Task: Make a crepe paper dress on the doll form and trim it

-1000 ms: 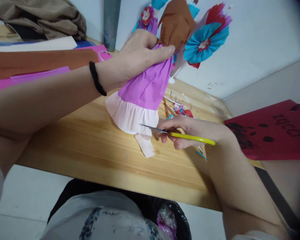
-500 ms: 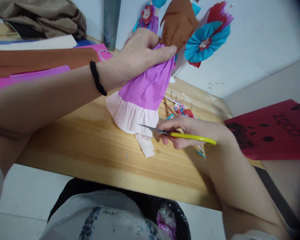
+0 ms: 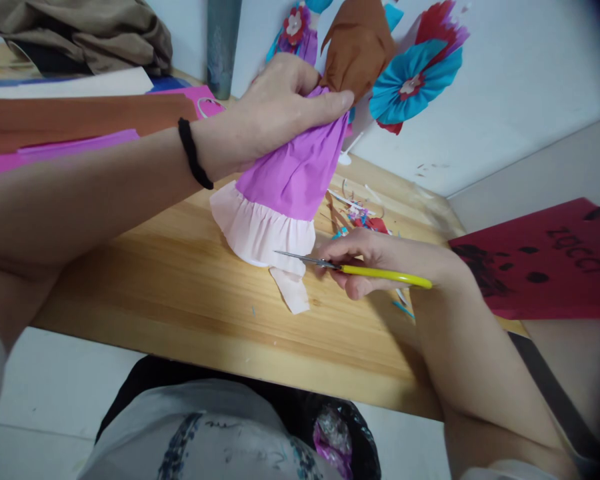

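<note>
My left hand (image 3: 290, 107) is closed around the narrow neck of a crepe-paper doll (image 3: 293, 173), which has a purple skirt and a pale pink ruffle (image 3: 260, 230) at its hem. Above the fingers spreads the doll's brown paper top (image 3: 357, 47). In my right hand (image 3: 360, 257) is a pair of scissors (image 3: 375, 272) with yellow handles; its blades point left across the lower right of the ruffle. Whether the blades touch the paper I cannot tell. A pale pink strip (image 3: 291, 290) lies on the table just below the hem.
Paper scraps (image 3: 365, 217) are scattered behind my right hand. Blue and red paper flowers (image 3: 403, 87) stand against the wall. Coloured sheets (image 3: 80, 120) and a brown cloth (image 3: 85, 33) lie at the left. At the right is a red bag (image 3: 545, 267); a black bin bag (image 3: 365, 440) hangs below the table.
The scissors have shifted slightly left over the ruffle, their blades looking closer together. My left hand keeps its hold on the doll, almost unmoved.
</note>
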`<state>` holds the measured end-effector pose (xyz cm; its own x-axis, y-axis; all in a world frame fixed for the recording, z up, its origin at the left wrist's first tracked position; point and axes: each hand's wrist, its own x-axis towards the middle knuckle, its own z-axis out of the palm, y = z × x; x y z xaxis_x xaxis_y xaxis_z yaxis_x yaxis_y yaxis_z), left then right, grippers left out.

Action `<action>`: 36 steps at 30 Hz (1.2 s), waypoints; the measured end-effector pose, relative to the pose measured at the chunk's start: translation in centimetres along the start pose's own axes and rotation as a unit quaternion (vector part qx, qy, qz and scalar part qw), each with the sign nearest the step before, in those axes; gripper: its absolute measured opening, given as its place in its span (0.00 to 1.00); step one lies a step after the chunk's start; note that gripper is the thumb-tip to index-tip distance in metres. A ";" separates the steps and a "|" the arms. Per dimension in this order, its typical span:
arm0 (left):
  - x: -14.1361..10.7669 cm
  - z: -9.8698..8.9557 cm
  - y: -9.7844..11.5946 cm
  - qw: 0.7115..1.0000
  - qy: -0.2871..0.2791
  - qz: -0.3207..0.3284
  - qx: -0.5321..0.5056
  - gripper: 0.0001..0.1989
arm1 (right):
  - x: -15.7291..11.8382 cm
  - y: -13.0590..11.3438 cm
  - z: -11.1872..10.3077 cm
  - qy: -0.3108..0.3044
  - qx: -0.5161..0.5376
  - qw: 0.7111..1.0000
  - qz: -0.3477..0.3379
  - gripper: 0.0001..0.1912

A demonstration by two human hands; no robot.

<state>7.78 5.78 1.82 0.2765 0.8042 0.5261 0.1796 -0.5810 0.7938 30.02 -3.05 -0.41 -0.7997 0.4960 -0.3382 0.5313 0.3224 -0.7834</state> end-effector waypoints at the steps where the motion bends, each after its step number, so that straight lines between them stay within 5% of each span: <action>1: 0.0 0.0 0.0 1.000 0.000 -0.003 -0.002 0.27 | 0.0 0.0 0.0 -0.001 0.000 1.000 -0.001 0.34; 25: 0.3 0.0 -0.7 1.000 -0.018 -0.008 -0.010 0.25 | -0.2 -0.1 -0.2 0.010 -0.002 0.999 0.053 0.28; 29: 0.3 0.0 -1.1 0.997 -0.024 -0.007 -0.067 0.23 | -0.2 -0.4 -0.2 0.016 0.010 0.995 0.095 0.28; 36: 0.1 -0.1 -1.1 0.985 -0.037 -0.015 -0.167 0.17 | -0.7 -0.1 -0.2 0.024 0.018 0.997 0.073 0.26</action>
<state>7.52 6.52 1.07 0.3454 0.8024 0.4867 -0.1284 -0.4734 0.8715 30.55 -3.30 0.02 -0.6999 0.5741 -0.4249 0.6295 0.2150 -0.7466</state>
